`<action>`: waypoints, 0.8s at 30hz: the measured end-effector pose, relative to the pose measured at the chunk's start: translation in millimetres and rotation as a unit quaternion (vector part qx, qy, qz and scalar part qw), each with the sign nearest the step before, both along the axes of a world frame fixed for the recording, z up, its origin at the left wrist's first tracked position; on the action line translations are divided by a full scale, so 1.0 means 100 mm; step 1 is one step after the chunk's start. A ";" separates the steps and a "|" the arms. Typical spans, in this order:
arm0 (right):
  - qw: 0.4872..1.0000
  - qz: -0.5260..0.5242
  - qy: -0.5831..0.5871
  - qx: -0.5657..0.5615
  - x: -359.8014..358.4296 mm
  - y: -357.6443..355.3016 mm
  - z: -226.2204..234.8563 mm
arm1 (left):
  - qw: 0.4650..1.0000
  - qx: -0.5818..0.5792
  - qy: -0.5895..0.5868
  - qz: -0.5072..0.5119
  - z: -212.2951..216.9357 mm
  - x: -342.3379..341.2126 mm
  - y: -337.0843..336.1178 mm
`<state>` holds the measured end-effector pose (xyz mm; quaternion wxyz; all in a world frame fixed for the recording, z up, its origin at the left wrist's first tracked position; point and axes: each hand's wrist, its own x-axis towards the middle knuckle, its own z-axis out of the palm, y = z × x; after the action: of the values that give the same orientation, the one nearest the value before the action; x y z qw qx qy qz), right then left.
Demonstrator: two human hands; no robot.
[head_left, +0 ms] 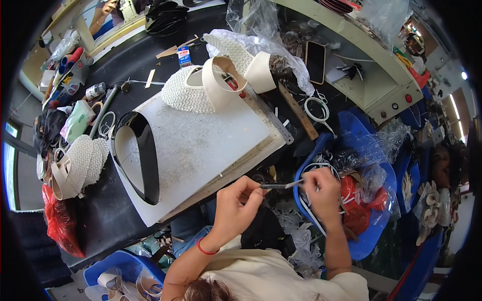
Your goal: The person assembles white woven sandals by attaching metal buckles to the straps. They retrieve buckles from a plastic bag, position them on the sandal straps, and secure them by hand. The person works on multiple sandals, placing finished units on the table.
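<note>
Above my lap, just off the table's near edge, both hands are raised and closed. My left hand point(238, 206), with a red cord at its wrist, pinches one end of a thin dark strip point(272, 186). My right hand point(322, 193) is slightly blurred; its fingers close at the other end, where a narrow silvery-grey, blade-like piece point(293, 184) shows. Whether strip and piece are one thing I cannot tell. A glossy black curved band point(150, 168) stands on the left of the white board point(201, 145). White woven shoe uppers point(183, 90) lie at its far edge.
A wooden-handled tool point(298, 113), a metal ruler point(273, 120) and a phone point(315, 62) lie beyond the board. Blue bins point(369, 241) with scraps and plastic stand at right. More woven uppers point(85, 163) and a red bag point(60, 226) are at left.
</note>
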<state>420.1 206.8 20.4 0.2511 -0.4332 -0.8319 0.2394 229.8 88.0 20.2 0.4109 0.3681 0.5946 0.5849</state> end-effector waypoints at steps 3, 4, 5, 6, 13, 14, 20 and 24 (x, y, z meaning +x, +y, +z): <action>0.982 -0.144 -0.097 0.073 0.53 0.17 -0.14 | 0.999 -0.026 -0.044 -0.003 -0.03 -0.07 0.04; 0.988 -0.135 -0.035 0.073 0.36 0.02 0.06 | 0.999 -0.022 -0.039 -0.002 -0.02 -0.05 0.08; 0.987 -0.049 -0.019 0.154 0.16 -0.14 0.22 | 0.999 -0.030 -0.034 0.003 -0.03 -0.02 0.06; 0.984 0.024 -0.029 0.174 -0.05 -0.32 0.32 | 0.999 -0.024 -0.031 0.008 -0.01 0.00 0.03; 0.990 0.014 0.133 -0.034 -0.34 -0.36 0.00 | 0.819 0.071 0.549 0.149 0.66 -0.55 -0.81; 0.983 -0.007 0.170 -0.067 -0.25 -0.39 0.02 | 0.798 0.012 0.580 0.163 0.80 -0.74 -0.95; 0.955 -0.010 0.291 -0.046 -0.09 -0.65 0.27 | 0.728 -0.160 0.652 0.137 0.52 -1.20 -1.32; 0.946 0.094 0.299 -0.088 0.11 -0.46 0.31 | 0.732 -0.032 0.677 0.070 0.46 -1.18 -1.09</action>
<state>431.1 161.1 51.2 0.4256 -0.2822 -0.7313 0.4522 112.1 -21.5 66.2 -0.1306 0.6105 0.7580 0.1890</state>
